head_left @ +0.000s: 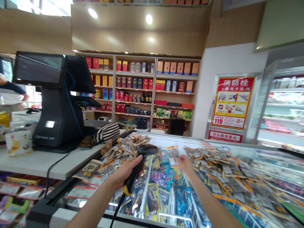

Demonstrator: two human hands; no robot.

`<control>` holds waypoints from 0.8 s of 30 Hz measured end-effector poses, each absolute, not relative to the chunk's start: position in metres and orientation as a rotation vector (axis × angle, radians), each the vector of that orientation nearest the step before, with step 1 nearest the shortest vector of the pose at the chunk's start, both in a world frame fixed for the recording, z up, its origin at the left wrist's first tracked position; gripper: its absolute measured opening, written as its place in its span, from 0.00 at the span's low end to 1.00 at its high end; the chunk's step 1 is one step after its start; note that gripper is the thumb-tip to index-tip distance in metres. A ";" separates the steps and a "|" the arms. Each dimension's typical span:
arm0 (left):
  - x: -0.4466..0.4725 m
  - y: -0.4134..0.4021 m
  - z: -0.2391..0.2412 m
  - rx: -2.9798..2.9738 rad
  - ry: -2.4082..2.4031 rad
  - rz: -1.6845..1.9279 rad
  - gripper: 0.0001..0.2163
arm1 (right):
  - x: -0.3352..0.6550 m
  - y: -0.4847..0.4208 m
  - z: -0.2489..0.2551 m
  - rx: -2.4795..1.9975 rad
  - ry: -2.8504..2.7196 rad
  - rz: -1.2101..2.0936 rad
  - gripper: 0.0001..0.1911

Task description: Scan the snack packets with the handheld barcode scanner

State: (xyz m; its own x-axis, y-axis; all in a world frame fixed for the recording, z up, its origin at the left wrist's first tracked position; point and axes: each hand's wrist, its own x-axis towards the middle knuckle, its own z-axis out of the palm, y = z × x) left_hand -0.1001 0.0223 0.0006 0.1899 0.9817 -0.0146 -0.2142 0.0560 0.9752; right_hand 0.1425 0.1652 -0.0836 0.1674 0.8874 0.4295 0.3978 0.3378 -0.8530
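My left hand (128, 169) is wrapped round the handle of a black barcode scanner (136, 172) with yellow trim, its head angled to the right and its cable hanging down. Between the fingers of my right hand (185, 164) is a small snack packet (173, 155) with an orange top edge, just right of the scanner head. Both hands are above a glass-topped freezer (163, 139). A pile of similar packets (125, 145) lies to the left behind the scanner. Another, larger pile (223, 164) spreads over the glass to the right.
A black point-of-sale terminal (57, 110) stands on the white counter (54, 163) at left, near a striped pouch (108, 132). Colourful bags (154, 202) show under the glass. Shelves of boxes (135, 83) line the back wall. A person (11, 91) is at the far left.
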 end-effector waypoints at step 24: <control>-0.101 0.034 -0.011 1.133 0.840 1.130 0.12 | 0.138 0.176 -0.084 -1.295 -1.448 0.503 0.10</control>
